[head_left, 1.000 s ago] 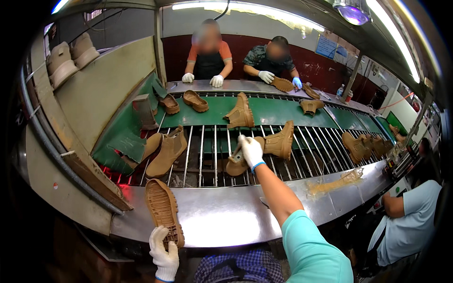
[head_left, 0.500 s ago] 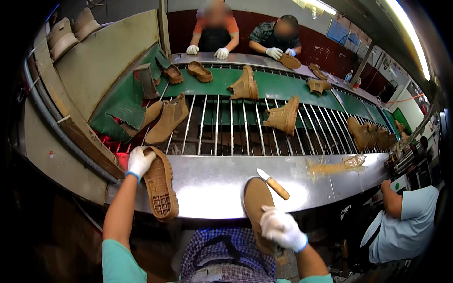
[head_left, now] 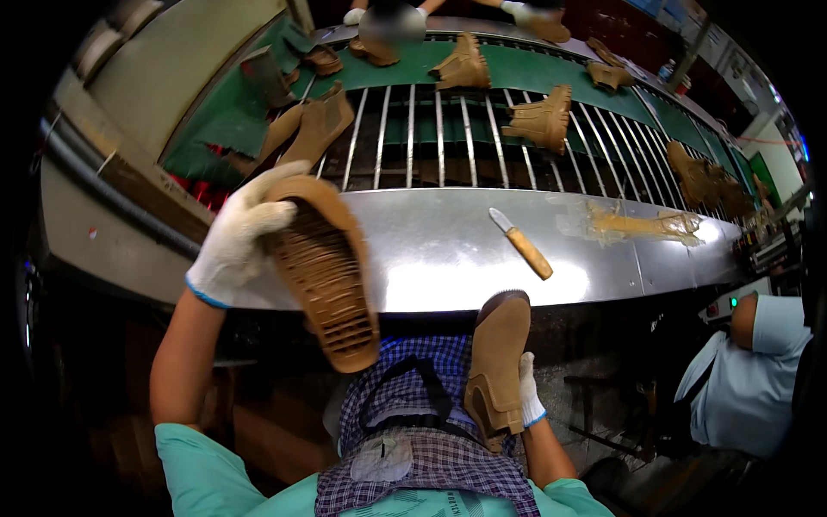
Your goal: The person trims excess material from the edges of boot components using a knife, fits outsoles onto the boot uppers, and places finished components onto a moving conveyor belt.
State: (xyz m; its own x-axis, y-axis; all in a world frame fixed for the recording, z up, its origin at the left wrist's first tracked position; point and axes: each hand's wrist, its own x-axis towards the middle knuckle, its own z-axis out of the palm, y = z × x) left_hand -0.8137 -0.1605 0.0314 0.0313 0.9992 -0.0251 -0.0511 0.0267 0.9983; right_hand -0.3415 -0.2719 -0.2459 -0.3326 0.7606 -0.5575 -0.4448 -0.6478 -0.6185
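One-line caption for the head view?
Gloved left hand grips ridged brown rubber sole; gloved right hand holds tan suede boot upper.

Left hand (head_left: 241, 233) is up around 10 o'clock, gloved fingers curled in a grip. Right hand (head_left: 527, 392) sits low at 5 o'clock, clamped too.

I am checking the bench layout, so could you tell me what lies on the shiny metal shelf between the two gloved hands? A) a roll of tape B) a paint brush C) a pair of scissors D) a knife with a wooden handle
D: a knife with a wooden handle lies bare on the metal shelf, apart from the left hand and right hand.
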